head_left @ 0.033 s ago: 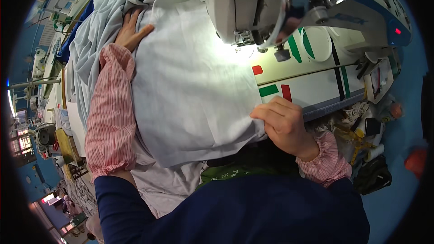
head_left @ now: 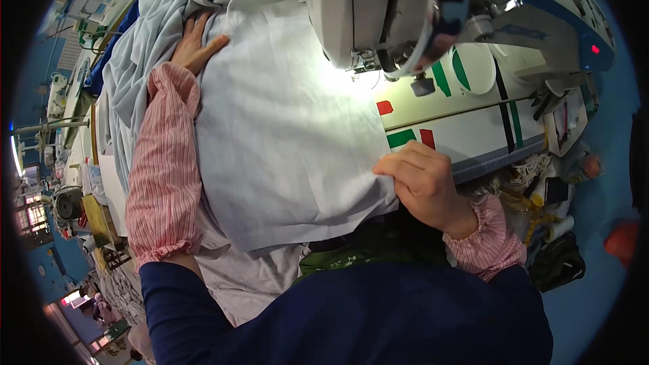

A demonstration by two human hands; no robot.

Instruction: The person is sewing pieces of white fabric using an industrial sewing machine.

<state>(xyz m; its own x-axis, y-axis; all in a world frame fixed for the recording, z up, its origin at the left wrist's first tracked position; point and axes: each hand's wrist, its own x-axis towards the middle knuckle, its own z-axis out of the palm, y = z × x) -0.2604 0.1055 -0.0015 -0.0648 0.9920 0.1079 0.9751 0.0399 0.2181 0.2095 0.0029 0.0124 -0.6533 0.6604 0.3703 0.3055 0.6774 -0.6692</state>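
A pale grey-white piece of fabric (head_left: 284, 142) lies spread across the sewing table, its right edge running under the lit needle area of a white sewing machine (head_left: 338, 10). Near the far left of the cloth, my left hand (head_left: 196, 49) presses flat with fingers spread, beside bunched grey fabric (head_left: 132, 67). My right hand (head_left: 424, 179) pinches the cloth's right edge close to the near corner, thumb and forefinger together. The presser foot (head_left: 365, 67) is partly lost in the lamp's glare, so I cannot tell whether it touches the fabric.
Red and green tape strips mark the white machine bed (head_left: 473, 138) right of the cloth. A small tray (head_left: 564, 122) with tools sits at its right end. Below are thread cones (head_left: 560, 228), scraps and a black pouch (head_left: 558, 263). More light fabric (head_left: 250, 277) drapes at my lap.
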